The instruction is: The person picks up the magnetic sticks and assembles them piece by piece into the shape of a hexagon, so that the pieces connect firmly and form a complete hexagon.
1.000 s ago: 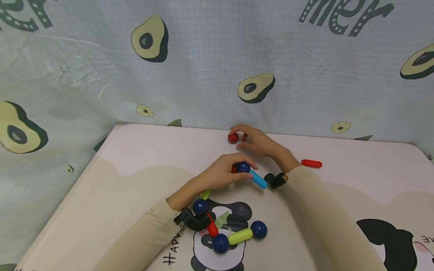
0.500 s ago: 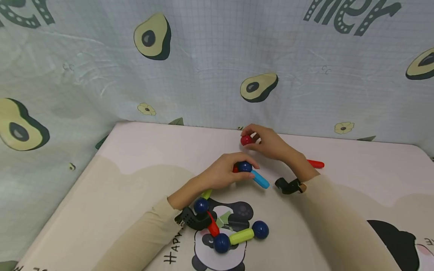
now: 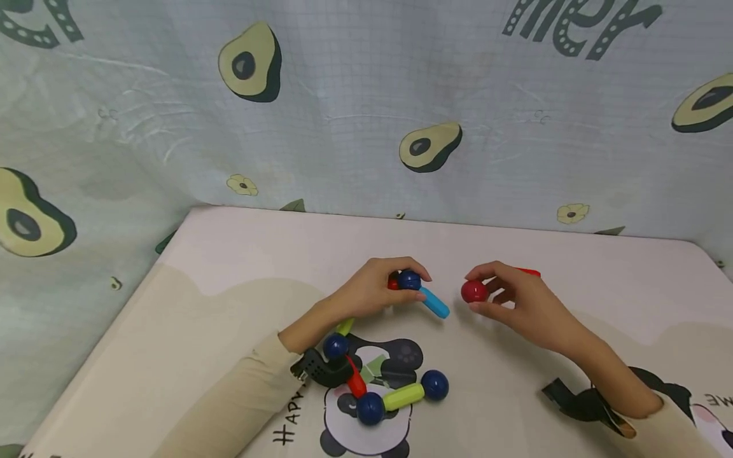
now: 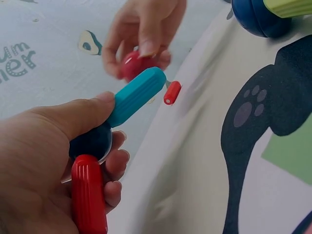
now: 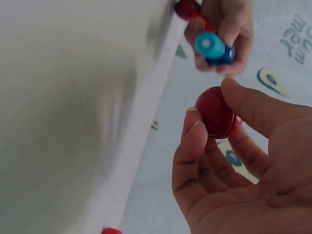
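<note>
My left hand (image 3: 372, 289) grips a dark blue ball (image 4: 91, 141) between thumb and fingers. From that ball a light blue rod (image 4: 139, 96) points toward the right hand, and a ribbed red rod (image 4: 89, 195) extends the other way. In the right wrist view, a dark red ball (image 5: 187, 9) shows at the red rod's far end. With thumb and fingertips, my right hand (image 3: 529, 308) pinches a shiny red ball (image 5: 214, 112), a short gap away from the light blue rod's free end.
Below the left wrist, a chain of blue balls (image 3: 371, 408) joined by yellow-green (image 3: 403, 397) and red rods (image 3: 356, 380) lies on the printed panda mat (image 3: 240, 318). A loose red rod (image 3: 529, 272) lies partly hidden behind the right hand. An avocado-print sheet (image 3: 332, 95) hangs behind.
The right hand has taken hold of the red ball near the back edge and brought it right and nearer to me. The left hand has stayed in place with its blue ball.
</note>
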{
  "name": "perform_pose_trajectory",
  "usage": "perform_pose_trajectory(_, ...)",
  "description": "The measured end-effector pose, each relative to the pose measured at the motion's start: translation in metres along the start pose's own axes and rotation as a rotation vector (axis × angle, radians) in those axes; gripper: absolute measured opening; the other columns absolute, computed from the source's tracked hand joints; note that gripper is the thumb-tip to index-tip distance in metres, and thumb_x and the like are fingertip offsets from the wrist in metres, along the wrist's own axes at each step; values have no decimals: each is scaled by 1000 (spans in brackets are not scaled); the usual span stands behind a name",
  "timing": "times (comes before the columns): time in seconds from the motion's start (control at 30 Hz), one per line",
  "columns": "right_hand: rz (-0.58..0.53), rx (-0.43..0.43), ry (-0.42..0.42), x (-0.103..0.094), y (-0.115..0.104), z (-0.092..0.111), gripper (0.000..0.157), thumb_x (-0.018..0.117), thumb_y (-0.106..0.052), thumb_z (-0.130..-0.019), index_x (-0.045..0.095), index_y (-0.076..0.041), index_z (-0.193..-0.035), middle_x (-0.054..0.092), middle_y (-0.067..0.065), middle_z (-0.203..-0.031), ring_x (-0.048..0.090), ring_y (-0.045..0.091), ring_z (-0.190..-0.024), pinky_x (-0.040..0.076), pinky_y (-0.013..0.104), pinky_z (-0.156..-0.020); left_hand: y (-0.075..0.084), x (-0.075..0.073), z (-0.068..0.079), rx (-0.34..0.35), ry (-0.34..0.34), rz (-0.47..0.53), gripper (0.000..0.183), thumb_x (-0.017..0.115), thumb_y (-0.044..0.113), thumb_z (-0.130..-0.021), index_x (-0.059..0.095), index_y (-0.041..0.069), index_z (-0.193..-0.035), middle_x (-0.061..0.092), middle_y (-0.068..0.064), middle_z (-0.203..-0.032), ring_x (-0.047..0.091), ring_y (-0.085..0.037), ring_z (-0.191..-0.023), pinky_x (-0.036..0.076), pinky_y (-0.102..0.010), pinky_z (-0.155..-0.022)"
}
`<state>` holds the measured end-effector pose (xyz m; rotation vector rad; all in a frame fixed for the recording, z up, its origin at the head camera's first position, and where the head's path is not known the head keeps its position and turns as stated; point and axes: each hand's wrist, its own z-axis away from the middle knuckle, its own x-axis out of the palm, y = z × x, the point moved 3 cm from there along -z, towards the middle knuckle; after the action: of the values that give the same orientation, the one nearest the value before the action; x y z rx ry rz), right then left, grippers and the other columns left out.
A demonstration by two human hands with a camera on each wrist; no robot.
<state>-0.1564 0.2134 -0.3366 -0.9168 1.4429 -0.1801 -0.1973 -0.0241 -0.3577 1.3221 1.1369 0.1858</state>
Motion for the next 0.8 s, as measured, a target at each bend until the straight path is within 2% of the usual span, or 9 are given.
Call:
perform_pose_trajectory(0.13,-72,19,-26,12,-4,14,43,80,-15,-79,59,-12,-116,62,-3,-106,62,13,-88,54,25,-73,-1,-1,1,-2,5,2,25,71,20,-88,66,17,-113,64,0,-113,54,-15,-96,47,-27,-82)
perform_pose_trajectory(0.27,-97,50,-53,23,-7,22,45,81,-18,-77,59,-11,-115,62,-3,-104,61,12,-86,54,25,-71,-2,0,1,-3,0,13,26,71,20,-88,65,17,-113,64,-1,-113,54,-15,-95,47,-27,-82)
perform_pose_trajectory(0.5,-124,94,-45,30,-10,23,48,82,-21,-77,57,-11,-117,62,0,-105,61,13,-85,53,25,-70,-3,0,1,9,-1,22,26,71,20,-88,65,16,-113,64,-5,-113,55,-16,-95,47,-27,-82)
perform_pose_trajectory(0.8,-114,82,-32,34,-14,23,51,82,-20,-77,55,-11,-120,62,1,-105,60,12,-84,53,25,-68,-1,1,-1,20,-9,26,25,71,19,-88,65,15,-113,65,-7,-112,54,-16,-92,47,-26,-79)
